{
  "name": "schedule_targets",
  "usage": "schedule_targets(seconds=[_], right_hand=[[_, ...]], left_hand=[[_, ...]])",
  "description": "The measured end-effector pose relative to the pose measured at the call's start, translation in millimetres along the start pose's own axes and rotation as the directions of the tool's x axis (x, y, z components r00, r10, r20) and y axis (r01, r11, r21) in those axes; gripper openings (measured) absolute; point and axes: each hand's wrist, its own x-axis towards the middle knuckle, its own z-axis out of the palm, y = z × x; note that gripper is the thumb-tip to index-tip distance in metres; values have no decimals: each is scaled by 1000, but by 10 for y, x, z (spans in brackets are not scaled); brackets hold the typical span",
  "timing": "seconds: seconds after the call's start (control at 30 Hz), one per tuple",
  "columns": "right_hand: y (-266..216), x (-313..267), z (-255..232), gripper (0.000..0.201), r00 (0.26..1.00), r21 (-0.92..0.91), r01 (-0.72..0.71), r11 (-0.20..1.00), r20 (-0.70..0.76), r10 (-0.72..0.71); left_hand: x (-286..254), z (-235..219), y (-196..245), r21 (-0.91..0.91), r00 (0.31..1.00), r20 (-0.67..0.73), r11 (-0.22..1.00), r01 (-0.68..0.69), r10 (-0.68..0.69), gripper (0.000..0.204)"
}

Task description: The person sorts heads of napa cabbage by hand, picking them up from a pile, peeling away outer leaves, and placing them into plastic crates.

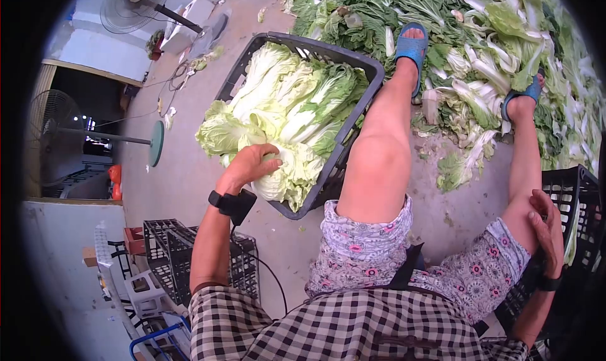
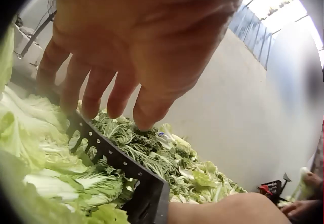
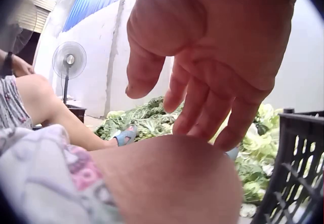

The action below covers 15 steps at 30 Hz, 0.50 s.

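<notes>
A black plastic crate (image 1: 361,61) filled with napa cabbages (image 1: 271,77) stands by the person's left leg. Over the near-left end of those cabbages, the left hand (image 1: 251,164) has its thumb and fingers loosely bent. From the left wrist view, the fingers of that hand (image 2: 126,46) are spread apart beside the crate rim (image 2: 152,191), with nothing in them. At the right knee, the right hand (image 1: 548,228) rests with its fingers relaxed. The right wrist view has this hand (image 3: 217,57) over the bare knee (image 3: 172,178), holding nothing.
Loose cabbage leaves (image 1: 486,102) lie heaped across the floor ahead, around the blue sandals (image 1: 411,47). Another black crate (image 1: 571,184) stands at the right. Stacked crates (image 1: 170,247) and two fans, one with a green base (image 1: 156,144), are at the left.
</notes>
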Motion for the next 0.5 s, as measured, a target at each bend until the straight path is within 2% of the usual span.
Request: schedule_targets(seconds=[0.03, 0.13, 0.23, 0.27, 0.33, 0.4, 0.43, 0.5], right_hand=[[-5, 17, -5, 64, 999, 14, -35, 999, 3, 35], [23, 67, 13, 62, 997, 10, -73, 997, -23, 73], [122, 105, 31, 63, 996, -25, -74, 997, -56, 72], [127, 108, 41, 64, 995, -21, -75, 997, -67, 73], [140, 79, 35, 64, 992, -18, -87, 996, -89, 85], [180, 43, 42, 61, 988, 46, -66, 997, -134, 72], [171, 38, 59, 59, 987, 75, -49, 996, -149, 60], [91, 41, 72, 57, 986, 74, -62, 995, -153, 73]], left_hand=[[80, -24, -11, 27, 995, 102, 1000, 15, -18, 48], [463, -175, 62, -113, 997, -58, 992, -61, 55, 53], [887, -104, 168, -175, 992, -10, 977, -123, 123, 58], [1093, 73, 29, -171, 986, -4, 972, -162, 164, 69], [1388, 342, -126, -28, 979, 130, 988, -155, 157, 88], [1491, 619, -111, 337, 996, 76, 939, -65, 41, 98], [1456, 660, -13, 351, 997, 60, 936, 31, -56, 98], [1477, 648, 83, 328, 992, 59, 941, 87, -112, 95]])
